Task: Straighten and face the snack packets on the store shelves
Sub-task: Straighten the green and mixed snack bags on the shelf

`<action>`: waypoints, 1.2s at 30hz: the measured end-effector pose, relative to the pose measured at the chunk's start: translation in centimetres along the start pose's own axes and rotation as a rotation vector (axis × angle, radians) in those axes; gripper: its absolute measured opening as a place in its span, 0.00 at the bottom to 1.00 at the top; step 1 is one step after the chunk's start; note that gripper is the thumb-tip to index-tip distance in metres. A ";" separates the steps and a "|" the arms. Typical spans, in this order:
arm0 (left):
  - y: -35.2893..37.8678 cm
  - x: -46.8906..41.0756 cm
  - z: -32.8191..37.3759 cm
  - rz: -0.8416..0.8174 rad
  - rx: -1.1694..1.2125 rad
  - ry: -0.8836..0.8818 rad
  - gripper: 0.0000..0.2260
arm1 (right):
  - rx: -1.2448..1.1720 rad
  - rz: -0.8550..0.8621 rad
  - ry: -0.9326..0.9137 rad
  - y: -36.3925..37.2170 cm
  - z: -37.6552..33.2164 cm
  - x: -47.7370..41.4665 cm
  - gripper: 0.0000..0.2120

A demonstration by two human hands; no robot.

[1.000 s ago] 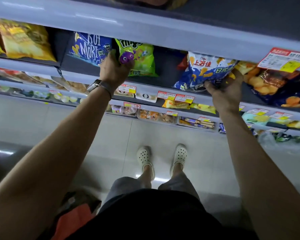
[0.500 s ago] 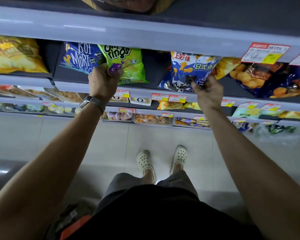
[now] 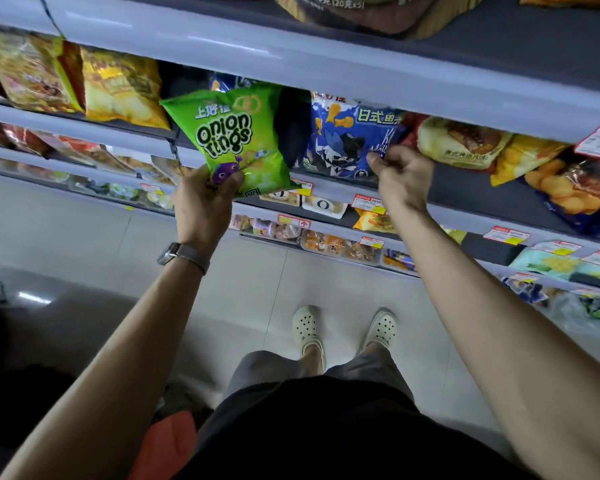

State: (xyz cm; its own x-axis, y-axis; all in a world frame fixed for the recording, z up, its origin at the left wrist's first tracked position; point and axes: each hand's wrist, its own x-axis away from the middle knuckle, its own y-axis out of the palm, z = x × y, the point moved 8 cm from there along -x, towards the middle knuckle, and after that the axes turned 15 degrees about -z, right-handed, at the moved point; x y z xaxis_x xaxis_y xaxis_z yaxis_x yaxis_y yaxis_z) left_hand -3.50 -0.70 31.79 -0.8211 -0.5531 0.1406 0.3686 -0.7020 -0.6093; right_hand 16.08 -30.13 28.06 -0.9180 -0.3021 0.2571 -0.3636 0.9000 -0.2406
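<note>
The left hand [image 3: 205, 202] is clamped on the bottom edge of a glossy green "onion rings" snack packet [image 3: 236, 133], thumb across its front. The packet faces out, tilted, held at the front of the grey metal shelf [image 3: 458, 218], its lower corner over the price tags. The right hand [image 3: 400, 174], fingers curled, pinches the lower right corner of a blue-and-white crinkled snack packet [image 3: 343, 136] lying on that shelf. Yellow foil packets [image 3: 122, 88] sit to the left. A grey-strapped watch [image 3: 182, 254] circles the left wrist.
</note>
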 end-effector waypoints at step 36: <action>14.0 0.5 10.5 -0.367 -0.062 0.206 0.09 | -0.041 -0.074 -0.017 -2.5 3.9 7.1 0.12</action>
State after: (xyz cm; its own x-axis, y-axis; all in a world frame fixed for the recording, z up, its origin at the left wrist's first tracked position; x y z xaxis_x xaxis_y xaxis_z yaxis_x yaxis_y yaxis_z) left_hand 5.83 -15.47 31.51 -0.9652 -0.1658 0.2022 0.0135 -0.8039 -0.5946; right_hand 9.86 -35.77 26.87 -0.8914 -0.3736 0.2564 -0.4243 0.8869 -0.1827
